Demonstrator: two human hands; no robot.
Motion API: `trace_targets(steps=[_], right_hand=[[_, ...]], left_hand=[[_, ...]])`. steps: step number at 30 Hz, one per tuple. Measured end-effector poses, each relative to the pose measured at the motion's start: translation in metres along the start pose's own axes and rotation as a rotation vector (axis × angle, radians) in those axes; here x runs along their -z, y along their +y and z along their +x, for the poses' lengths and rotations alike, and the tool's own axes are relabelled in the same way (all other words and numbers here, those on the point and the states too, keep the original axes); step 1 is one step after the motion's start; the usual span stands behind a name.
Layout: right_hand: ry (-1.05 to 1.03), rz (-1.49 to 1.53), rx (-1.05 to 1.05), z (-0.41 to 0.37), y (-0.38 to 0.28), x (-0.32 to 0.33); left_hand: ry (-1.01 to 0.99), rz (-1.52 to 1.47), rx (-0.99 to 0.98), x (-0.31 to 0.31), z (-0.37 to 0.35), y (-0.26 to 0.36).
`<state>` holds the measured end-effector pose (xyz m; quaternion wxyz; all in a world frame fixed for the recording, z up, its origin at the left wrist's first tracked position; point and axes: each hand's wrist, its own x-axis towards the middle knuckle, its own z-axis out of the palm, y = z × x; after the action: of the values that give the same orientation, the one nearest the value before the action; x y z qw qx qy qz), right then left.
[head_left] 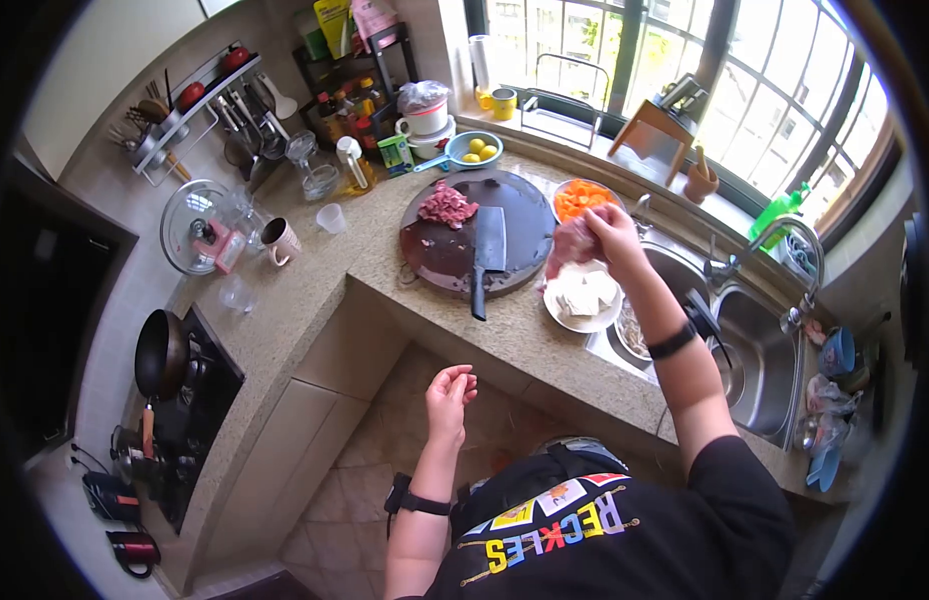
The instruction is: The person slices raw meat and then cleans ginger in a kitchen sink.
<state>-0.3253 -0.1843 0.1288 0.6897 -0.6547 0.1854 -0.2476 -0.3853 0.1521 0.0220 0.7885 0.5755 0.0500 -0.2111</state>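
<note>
My right hand (610, 240) is closed on a limp, pinkish, partly see-through plastic bag (575, 247). The bag hangs above a white plate of white blocks (583, 298), beside a bowl of chopped orange pieces (582, 196). My left hand (451, 392) is in the air before the counter edge, fingers loosely curled, with nothing visible in it. On the round dark cutting board (440, 250) lies a cleaver (491, 245), its handle over the near edge. A heap of chopped raw meat (448, 205) sits at the board's far left.
The double sink (760, 350) and its tap (805, 240) are at the right. A bowl (633, 332) stands at the sink's left edge. A blue strainer of yellow fruit (475, 150) is behind the board. A pan (162, 355), mug (280, 241) and glass lid (195, 228) are left.
</note>
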Motion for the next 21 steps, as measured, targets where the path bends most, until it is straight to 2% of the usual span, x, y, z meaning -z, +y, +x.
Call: trace_targets(steps=[1,2,3,4,6,8,9,11,13,14,16,17,19,21], right_hand=[[-0.001,0.045,-0.069,0.007,-0.013,-0.03],[-0.058,0.118,-0.058,0.046,0.018,-0.042],[-0.076,0.178,-0.128,0.061,0.017,-0.064],[-0.067,0.142,-0.104,0.085,0.029,-0.08],[0.001,0.259,-0.138,0.125,0.048,-0.112],[0.024,0.236,-0.077,0.173,0.082,-0.131],[0.13,0.29,-0.104,0.189,0.088,-0.144],[0.139,0.256,-0.096,0.214,0.111,-0.15],[0.172,0.083,-0.047,0.252,0.175,-0.133],[0.178,0.082,-0.051,0.256,0.179,-0.126],[0.164,-0.017,-0.508,0.242,0.178,-0.115],[0.179,-0.017,-0.511,0.234,0.171,-0.111],[0.179,-0.212,-0.524,0.208,0.151,-0.107],[0.125,-0.246,-0.323,0.18,0.139,-0.103]], left_hand=[[0.026,-0.035,0.011,0.009,0.002,-0.001],[0.056,-0.067,0.021,0.018,0.006,0.001],[0.085,-0.079,0.034,0.021,0.006,0.008],[0.104,-0.085,0.036,0.027,0.011,0.012],[0.132,-0.076,-0.007,0.041,0.023,0.019],[0.179,-0.083,-0.019,0.053,0.038,0.029],[0.203,-0.091,-0.041,0.058,0.048,0.036],[0.215,-0.07,-0.038,0.063,0.069,0.05],[0.214,-0.053,-0.035,0.063,0.086,0.06],[0.211,-0.05,-0.029,0.061,0.095,0.065],[0.174,-0.051,-0.042,0.057,0.112,0.072],[0.154,-0.039,-0.032,0.054,0.119,0.073],[0.095,-0.024,0.018,0.05,0.13,0.073],[0.0,-0.014,0.078,0.044,0.142,0.077]])
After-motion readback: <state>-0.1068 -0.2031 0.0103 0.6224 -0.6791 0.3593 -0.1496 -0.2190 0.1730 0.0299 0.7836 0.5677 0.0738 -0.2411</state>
